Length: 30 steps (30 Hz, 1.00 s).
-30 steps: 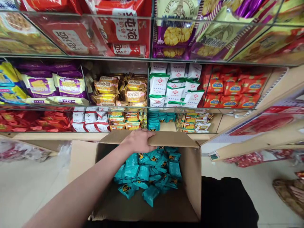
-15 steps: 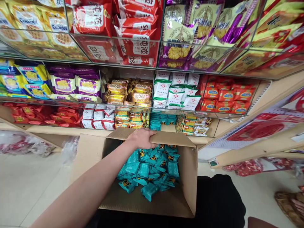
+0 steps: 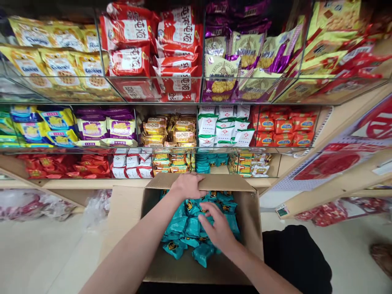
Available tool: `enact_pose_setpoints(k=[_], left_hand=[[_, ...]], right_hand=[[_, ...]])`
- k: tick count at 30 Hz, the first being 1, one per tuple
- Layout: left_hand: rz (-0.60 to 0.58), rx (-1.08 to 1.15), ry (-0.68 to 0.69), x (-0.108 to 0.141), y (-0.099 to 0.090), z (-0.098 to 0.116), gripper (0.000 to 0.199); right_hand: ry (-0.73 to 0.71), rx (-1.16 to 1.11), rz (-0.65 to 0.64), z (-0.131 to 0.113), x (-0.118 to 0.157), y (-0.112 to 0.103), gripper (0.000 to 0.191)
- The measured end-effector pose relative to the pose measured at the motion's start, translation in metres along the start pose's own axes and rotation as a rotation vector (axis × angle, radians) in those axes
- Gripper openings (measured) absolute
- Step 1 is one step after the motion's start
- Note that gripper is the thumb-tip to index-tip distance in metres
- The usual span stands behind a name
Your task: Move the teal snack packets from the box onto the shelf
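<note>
An open cardboard box [image 3: 171, 274] lies tilted toward me, with many small teal wrapped packets [image 3: 192, 226] heaped inside. At its far rim my left hand [image 3: 188, 186] is closed over the edge, the fingers lying across the cardboard. My right hand [image 3: 218, 226] is inside the box, just over the packets. Its thumb and fingers are apart and curved, and nothing shows between them. Part of the heap is hidden beneath the right hand and behind the left forearm. One flap [image 3: 125, 212] sticks out to the left.
Beyond the box, the lowest shelf holds similar teal packets [image 3: 203, 159], red packets [image 3: 50, 165] and white packets [image 3: 133, 161]. Clear dividers and glassy shelf fronts separate the snacks above, such as red bags [image 3: 131, 61]. Plastic bags [image 3: 98, 208] lie low at left, near a wooden side panel.
My right hand has come into view from the lower right and reached over the teal packets. My left hand still grips the box rim. The view has tilted up slightly.
</note>
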<state>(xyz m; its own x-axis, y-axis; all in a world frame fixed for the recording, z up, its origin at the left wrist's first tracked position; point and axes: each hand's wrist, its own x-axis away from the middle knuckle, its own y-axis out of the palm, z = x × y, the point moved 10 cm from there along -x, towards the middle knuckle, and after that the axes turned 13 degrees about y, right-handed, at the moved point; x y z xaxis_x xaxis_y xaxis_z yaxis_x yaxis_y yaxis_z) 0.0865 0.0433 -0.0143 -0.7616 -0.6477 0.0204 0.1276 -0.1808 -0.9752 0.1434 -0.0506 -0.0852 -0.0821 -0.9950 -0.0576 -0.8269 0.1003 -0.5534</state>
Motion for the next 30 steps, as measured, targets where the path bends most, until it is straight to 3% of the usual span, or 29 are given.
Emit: enact_pose_setpoints(k=[5,11,14,18,21,24,26,30], left_hand=[[0.009,-0.033,0.002,0.004,-0.003,0.003,0.056],[0.047,-0.048,0.055,0.002,-0.015,0.006,0.053],[0.129,-0.048,0.167,0.011,-0.026,0.023,0.049],[0.394,0.088,0.341,0.045,-0.036,0.064,0.040],[0.434,0.297,0.224,0.060,-0.018,0.073,0.042],[0.499,0.531,0.109,0.062,-0.010,0.076,0.030],[0.601,0.632,0.024,0.063,-0.014,0.072,0.023],[0.753,0.704,-0.200,0.071,-0.015,0.059,0.026]], right_hand=[[0.236,0.421,0.073,0.061,-0.039,0.028,0.039],[0.166,0.448,0.048,0.061,-0.036,0.030,0.013],[0.091,0.295,0.077,0.046,-0.027,0.014,0.007],[0.011,0.008,0.126,0.012,-0.008,-0.030,0.004],[-0.078,-0.193,0.040,-0.027,0.006,-0.058,0.006],[-0.077,-0.342,0.034,-0.053,0.014,-0.078,0.009],[0.004,-0.550,0.096,-0.051,0.016,-0.086,0.013],[0.240,-1.011,0.271,-0.018,0.022,-0.080,0.024]])
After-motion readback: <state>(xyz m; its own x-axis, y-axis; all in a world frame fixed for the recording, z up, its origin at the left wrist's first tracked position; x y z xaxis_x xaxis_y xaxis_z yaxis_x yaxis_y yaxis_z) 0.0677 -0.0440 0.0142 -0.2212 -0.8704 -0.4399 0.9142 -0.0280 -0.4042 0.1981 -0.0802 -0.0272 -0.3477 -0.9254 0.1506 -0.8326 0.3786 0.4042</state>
